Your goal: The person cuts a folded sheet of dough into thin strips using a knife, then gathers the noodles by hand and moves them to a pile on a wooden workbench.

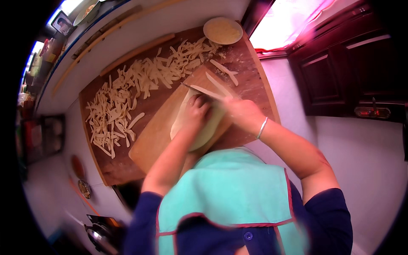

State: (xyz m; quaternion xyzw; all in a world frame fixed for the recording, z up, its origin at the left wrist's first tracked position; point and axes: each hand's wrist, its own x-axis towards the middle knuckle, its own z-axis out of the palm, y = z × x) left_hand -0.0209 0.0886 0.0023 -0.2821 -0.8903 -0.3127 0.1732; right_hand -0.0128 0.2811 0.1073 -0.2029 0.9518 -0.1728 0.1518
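Here, pale dough [210, 128], beneath the left hand [196, 111]

Maroon-edged turquoise apron [233, 187], navy short-sleeved shirt [329, 216], silver bracelet [262, 128]

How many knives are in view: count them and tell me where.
1: the knife, held in the right hand, its blade beside the left hand over the cutting board. Others may be hidden.

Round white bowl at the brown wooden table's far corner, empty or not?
Not empty: the round white bowl holds pale yellow contents inside its rim.
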